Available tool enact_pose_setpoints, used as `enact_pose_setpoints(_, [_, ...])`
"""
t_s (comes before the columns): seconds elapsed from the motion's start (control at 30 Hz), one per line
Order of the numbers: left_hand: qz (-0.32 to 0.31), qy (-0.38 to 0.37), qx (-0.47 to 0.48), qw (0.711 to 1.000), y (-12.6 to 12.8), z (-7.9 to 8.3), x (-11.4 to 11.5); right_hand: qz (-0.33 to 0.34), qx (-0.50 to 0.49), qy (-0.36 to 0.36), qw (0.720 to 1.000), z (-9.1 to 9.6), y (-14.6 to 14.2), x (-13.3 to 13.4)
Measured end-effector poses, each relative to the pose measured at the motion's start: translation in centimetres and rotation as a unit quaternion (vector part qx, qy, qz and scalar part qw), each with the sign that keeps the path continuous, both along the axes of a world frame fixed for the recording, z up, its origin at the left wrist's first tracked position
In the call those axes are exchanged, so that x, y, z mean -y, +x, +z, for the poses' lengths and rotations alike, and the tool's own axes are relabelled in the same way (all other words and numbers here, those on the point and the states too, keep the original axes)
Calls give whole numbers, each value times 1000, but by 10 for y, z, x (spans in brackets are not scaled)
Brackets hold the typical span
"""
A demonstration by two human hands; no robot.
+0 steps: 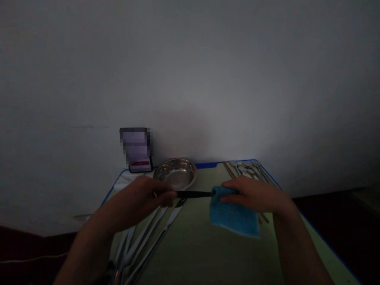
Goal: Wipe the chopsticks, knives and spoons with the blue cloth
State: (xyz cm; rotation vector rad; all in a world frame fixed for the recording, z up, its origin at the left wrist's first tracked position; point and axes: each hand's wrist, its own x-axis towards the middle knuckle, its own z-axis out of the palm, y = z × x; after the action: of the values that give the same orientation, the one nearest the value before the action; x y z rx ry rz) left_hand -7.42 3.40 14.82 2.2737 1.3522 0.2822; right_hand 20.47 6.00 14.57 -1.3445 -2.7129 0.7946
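My left hand (152, 196) is closed on one end of a slim, flat utensil, apparently a table knife (194, 194), which looks dark in the dim light. It is held level above the table. Around its other end is a blue cloth (234, 215), pinched by my right hand (252, 194), and the cloth's loose part hangs down. Both end portions of the knife are hidden by the hand and the cloth. Below my left forearm lie several metal knives (151, 243), side by side on the table.
A shiny metal bowl (176, 174) stands at the table's back edge. Left of it, a blurred-out device (136, 150) leans at the wall. Wooden chopsticks (228, 169) and several spoons (252, 170) lie at the back right. The green tabletop (192, 249) has a blue rim.
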Motion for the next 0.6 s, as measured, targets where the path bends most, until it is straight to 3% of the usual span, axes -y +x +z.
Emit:
enact_pose_setpoints(0.17, [-20, 30, -49, 998, 30, -5, 3, 30, 4, 27, 999, -6, -26, 6])
enact_pose_setpoints(0.33, [-21, 26, -54, 998, 27, -3, 6, 44, -24, 47, 998, -11, -37, 8])
enact_pose_setpoints(0.47, [-27, -1, -29, 999, 15, -1, 6, 71, -45, -15, 996, -5, -24, 6])
enact_pose_setpoints(0.6, [1, -22, -25, 999, 2, -2, 5, 28, -35, -23, 999, -1, 2, 3])
